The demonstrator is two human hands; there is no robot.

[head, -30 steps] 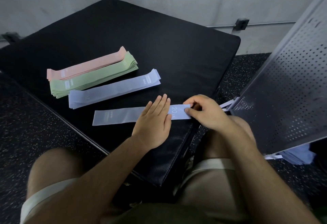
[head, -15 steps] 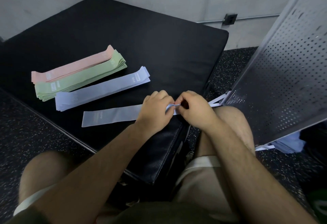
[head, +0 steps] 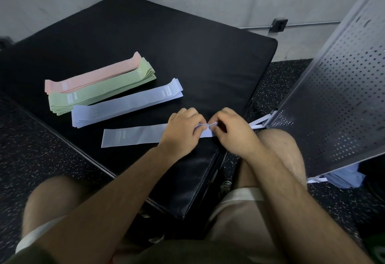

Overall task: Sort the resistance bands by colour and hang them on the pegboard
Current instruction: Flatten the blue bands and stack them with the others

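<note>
Looking down at a black mat (head: 187, 55) on a speckled floor (head: 31, 149), one knee either side of its near corner. Got one loose pale blue band (head: 133, 136) lying flat along the mat's near edge, off to the left of the pegboard (head: 333, 107).

Pinching the right-hand end of it with the left hand (head: 183, 128), fingers curled in tight, knuckles up. Same deal with the right hand (head: 233, 130): curled, thumb and fingertips nipping that same end, right up against the left. Holding that end up off the mat in a small raised loop between the two pinches, with the rest of the strip flat.

Further back on the mat, seeing three tidy piles side by side, all angled the same way: blue stack (head: 127, 102) nearest, then green stack (head: 102, 93) just behind it, then pink stack (head: 93, 78) at the back, touching the green. Can't tell how many bands in any pile.

Over on the right, looking at the grey perforated pegboard standing tilted, with its lower corner near the right knee. Also spotting more pale blue bands (head: 345, 177) on the floor just past its bottom edge
</note>
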